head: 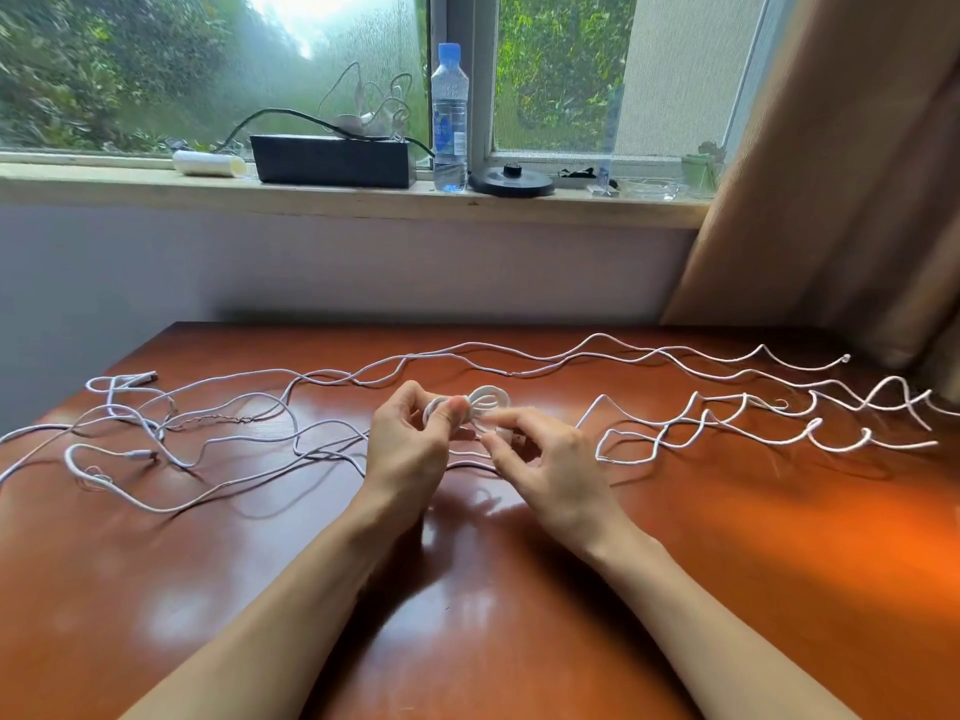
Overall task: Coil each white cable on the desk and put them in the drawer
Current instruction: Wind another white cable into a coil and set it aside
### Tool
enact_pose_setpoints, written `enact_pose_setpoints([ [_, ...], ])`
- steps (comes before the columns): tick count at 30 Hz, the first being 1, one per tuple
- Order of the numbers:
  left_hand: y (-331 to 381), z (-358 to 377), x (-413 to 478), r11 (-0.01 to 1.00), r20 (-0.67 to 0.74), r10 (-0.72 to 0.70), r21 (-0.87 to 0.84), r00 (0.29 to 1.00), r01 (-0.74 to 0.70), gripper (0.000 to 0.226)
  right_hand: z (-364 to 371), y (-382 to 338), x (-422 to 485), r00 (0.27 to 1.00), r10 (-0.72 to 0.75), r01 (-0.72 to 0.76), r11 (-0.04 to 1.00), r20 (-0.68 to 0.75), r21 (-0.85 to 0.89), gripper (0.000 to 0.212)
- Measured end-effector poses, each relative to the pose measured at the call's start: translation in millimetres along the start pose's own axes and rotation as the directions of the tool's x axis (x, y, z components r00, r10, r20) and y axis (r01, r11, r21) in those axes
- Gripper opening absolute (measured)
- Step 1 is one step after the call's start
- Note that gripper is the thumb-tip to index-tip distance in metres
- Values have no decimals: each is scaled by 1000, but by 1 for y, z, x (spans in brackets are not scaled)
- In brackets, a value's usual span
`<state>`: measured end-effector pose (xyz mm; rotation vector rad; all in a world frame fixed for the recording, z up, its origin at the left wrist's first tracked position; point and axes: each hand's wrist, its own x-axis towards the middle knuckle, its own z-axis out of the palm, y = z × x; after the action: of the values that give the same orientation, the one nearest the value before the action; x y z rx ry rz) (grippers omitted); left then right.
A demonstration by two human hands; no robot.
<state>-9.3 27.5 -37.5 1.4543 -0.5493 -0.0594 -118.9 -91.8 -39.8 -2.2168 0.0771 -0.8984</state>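
My left hand [410, 449] pinches the small white coil [488, 402] above the middle of the desk [519, 589]. My right hand [545, 459], just right of it, pinches the plug end [506, 434] beside the coil's near side, so it looks best placed to tuck it.

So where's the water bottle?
The water bottle stands upright on the window sill, upper centre of view, between the black box and the round black base.

Daylight enters through the window [218, 65] ahead; glass hazy, sky patch at top blown out. Glossy table [753, 605] shows pale glare patches near centre and a saturated orange sunlit band at right; shadows soft-edged. Wide-angle bowing at edges; foreground sharp, foliage outside soft.
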Motion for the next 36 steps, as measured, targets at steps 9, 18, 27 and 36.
enact_pose_setpoints([
  [9, 2, 6, -5, 991, -59, -104, -95, 993, 99, 36, -1, -7, 4, 967, 252, -212, 858, -25, 469, 10],
  [18, -2, 5, -3, 998, -50, -48, -43, 998, 46, 35, -3, -11, 8, 880, 458, -430, 650, 129, 627, 10],
  [27, -1, 5, -5, 1000, -2, -9, -13, 1000, 9, 24, -4, -17, 7, 799, 543, -542, 465, 257, 700, 17],
  [36, 0, 7, -7, 1000, 19, 23, 10, 1000, -23, 19, -5, -22, 7, 781, 537, -576, 424, 318, 699, 16],
])
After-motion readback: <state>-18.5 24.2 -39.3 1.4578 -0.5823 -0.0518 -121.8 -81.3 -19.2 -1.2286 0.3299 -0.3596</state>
